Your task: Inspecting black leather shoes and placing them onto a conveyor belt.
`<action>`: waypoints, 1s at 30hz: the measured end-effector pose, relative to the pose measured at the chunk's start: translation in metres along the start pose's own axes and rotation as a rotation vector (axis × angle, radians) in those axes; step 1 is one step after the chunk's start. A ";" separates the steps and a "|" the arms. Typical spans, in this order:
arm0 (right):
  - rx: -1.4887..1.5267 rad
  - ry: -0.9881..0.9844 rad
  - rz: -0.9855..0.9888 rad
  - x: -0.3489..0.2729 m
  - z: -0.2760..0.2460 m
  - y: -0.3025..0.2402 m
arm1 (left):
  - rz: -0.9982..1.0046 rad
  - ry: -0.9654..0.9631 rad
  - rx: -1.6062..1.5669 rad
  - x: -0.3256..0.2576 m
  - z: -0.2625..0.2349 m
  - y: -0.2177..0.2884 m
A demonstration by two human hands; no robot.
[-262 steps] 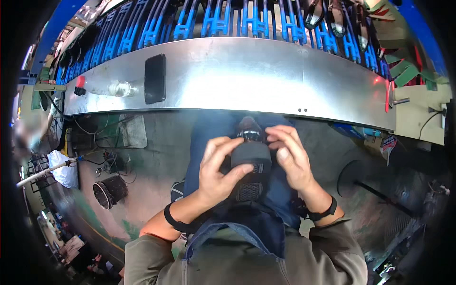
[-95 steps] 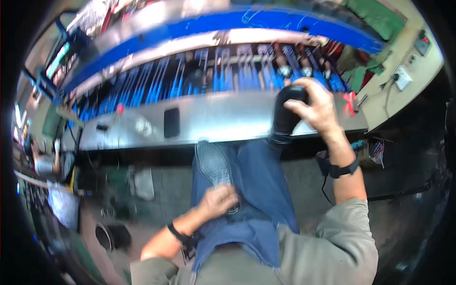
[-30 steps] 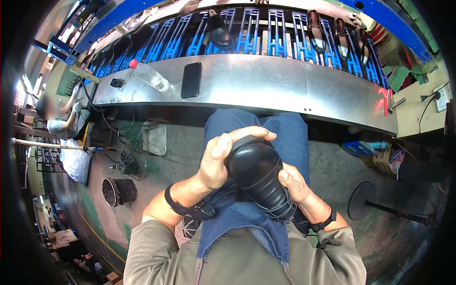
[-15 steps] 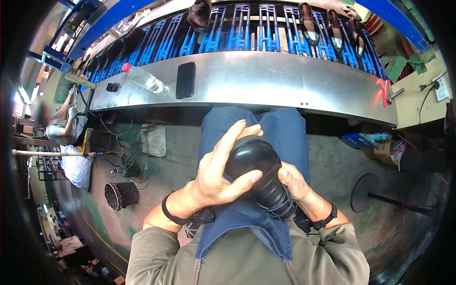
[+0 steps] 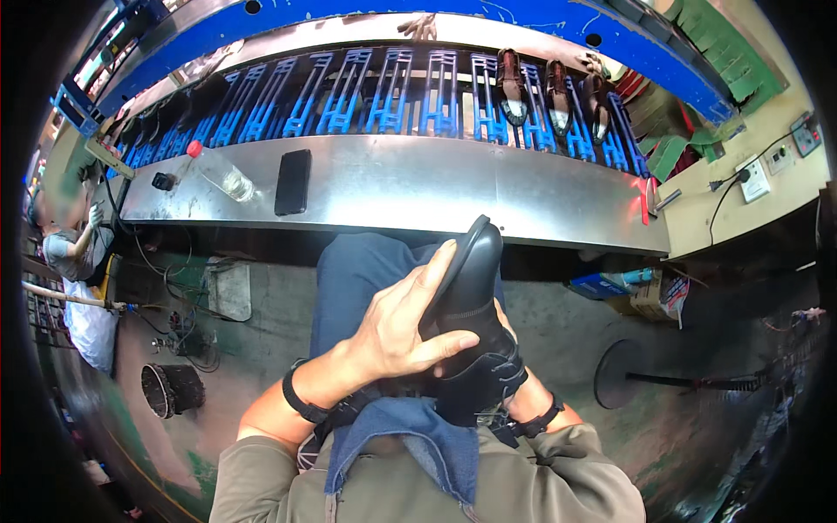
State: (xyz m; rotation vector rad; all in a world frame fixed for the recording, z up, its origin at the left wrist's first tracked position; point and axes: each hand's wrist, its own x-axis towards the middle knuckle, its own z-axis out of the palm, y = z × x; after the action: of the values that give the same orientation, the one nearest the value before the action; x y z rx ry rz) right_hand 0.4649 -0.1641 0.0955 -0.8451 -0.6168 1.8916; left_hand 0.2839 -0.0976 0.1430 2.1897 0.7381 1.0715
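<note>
A black lace-up leather shoe (image 5: 475, 292) is held tilted over my lap, its toe pointing up and away and the edge of its sole turned to the left. My left hand (image 5: 397, 327) is closed on it, fingers stretched along the sole side and thumb across the upper. At the shoe's right side, my right hand (image 5: 513, 349) supports it near the laces (image 5: 508, 370). Most of that hand's fingers are hidden behind the shoe. A blue apron (image 5: 366, 283) covers my lap underneath.
Ahead runs a metal bench (image 5: 392, 187) with a phone (image 5: 293, 182) and a plastic bottle (image 5: 225, 174). Behind it is a rack of blue bars (image 5: 384, 100) holding brown shoes (image 5: 558, 100). Another person's hand (image 5: 420, 28) shows beyond. A black bucket (image 5: 173, 390) stands left, cardboard box (image 5: 649, 296) right.
The shoe has turned from toe-top up onto its side, bringing the sole edge into view. My view has shifted. A dark shoe at the rack's far side is gone from there.
</note>
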 end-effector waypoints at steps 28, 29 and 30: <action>-1.072 -0.006 -0.526 0.021 0.053 -0.001 | -0.635 0.271 -1.109 -0.037 -0.057 -0.033; -1.029 -0.009 -0.571 0.026 0.051 -0.002 | -0.663 0.300 -1.134 -0.041 -0.057 -0.032; -1.097 -0.018 -0.643 0.031 0.050 -0.007 | -0.668 0.307 -1.136 -0.044 -0.056 -0.033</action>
State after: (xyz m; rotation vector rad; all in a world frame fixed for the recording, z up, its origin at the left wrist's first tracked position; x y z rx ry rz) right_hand 0.4203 -0.1361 0.1233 -1.0889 -1.7588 0.8826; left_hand 0.2078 -0.0915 0.1260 0.7539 0.6569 1.0627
